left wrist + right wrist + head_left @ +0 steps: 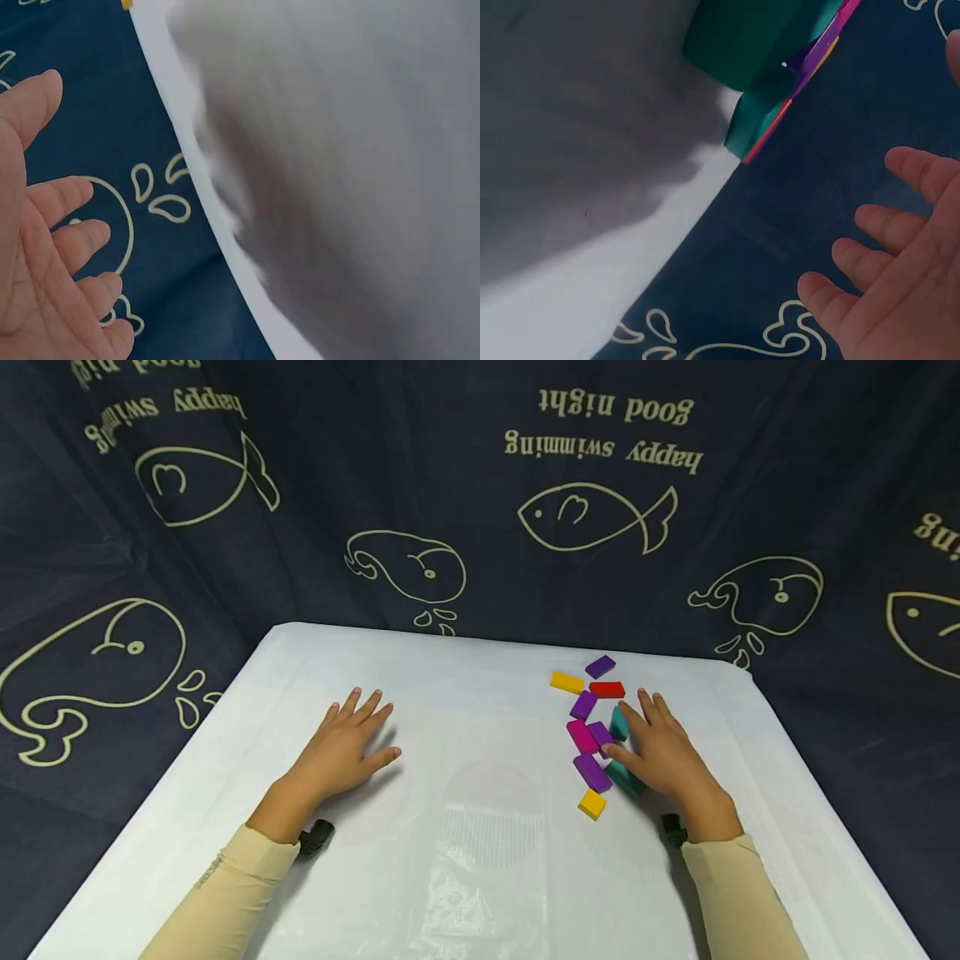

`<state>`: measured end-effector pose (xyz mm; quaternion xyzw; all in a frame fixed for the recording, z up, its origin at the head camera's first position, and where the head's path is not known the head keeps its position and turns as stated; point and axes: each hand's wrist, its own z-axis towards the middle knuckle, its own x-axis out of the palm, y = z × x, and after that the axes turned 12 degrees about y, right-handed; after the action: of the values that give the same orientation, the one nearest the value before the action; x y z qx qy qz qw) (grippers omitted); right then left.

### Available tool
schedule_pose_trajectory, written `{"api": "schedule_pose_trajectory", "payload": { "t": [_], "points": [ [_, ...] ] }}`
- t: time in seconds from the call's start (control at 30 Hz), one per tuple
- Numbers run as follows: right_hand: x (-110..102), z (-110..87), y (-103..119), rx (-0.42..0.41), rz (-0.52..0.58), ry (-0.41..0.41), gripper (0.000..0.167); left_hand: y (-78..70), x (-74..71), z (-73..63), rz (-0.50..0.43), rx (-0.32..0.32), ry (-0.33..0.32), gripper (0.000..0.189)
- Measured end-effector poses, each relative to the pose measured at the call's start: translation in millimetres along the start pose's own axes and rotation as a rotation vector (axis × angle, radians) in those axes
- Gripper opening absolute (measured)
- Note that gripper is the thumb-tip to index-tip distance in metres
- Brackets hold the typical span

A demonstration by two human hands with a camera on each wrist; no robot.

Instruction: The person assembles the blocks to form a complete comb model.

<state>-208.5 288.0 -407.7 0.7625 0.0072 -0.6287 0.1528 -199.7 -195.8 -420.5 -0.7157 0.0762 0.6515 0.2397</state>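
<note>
My left hand (342,752) is spread over the left half of the white table, nothing in its grasp. In the left wrist view its fingers (79,244) extend loosely with the palm bare. Over on the right, my right hand (662,750) also has its fingers extended and holds nothing. It partly covers two teal blocks (625,778). Beside its thumb lie purple blocks (592,772) and a magenta block (582,737). Beyond the fingertips are a red block (607,690) and a yellow block (567,682). A smaller yellow block (592,804) sits nearest to me.
The white table (480,877) has a smooth, shiny cover. Dark blue cloth (480,460) printed with fish and whales hangs behind it and at both sides. Black wrist cameras (316,839) show under both sleeves. Another purple block (600,667) lies farthest back.
</note>
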Motion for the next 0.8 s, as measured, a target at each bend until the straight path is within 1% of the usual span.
{"api": "schedule_pose_trajectory", "payload": {
  "t": [0.13, 0.3, 0.37, 0.5, 0.67, 0.8],
  "points": [
    [0, 7.2, -3, -0.028, 0.061, 0.032, 0.084, -8.3, 2.5, 5.4, -0.039, 0.043, 0.009, 0.075],
    [1, 16.1, -5, -0.058, 0.156, 0.071, 0.081, -20.6, 3.6, 11.0, -0.086, 0.107, -0.006, 0.067],
    [2, 20.1, -5, -0.067, 0.180, 0.088, 0.080, -25.0, 4.2, 12.4, -0.098, 0.123, -0.012, 0.065],
    [2, 26.8, -2, -0.099, 0.213, 0.110, 0.077, -35.6, 6.2, 16.5, -0.113, 0.149, -0.019, 0.063],
    [3, 31.2, 0, -0.137, 0.237, 0.121, 0.068, -52.5, 9.9, 25.1, -0.122, 0.192, -0.023, 0.062],
    [6, 36.2, 2, -0.164, 0.274, 0.131, 0.063, -64.6, 13.4, 31.4, -0.137, 0.209, -0.024, 0.061]
  ]
}}
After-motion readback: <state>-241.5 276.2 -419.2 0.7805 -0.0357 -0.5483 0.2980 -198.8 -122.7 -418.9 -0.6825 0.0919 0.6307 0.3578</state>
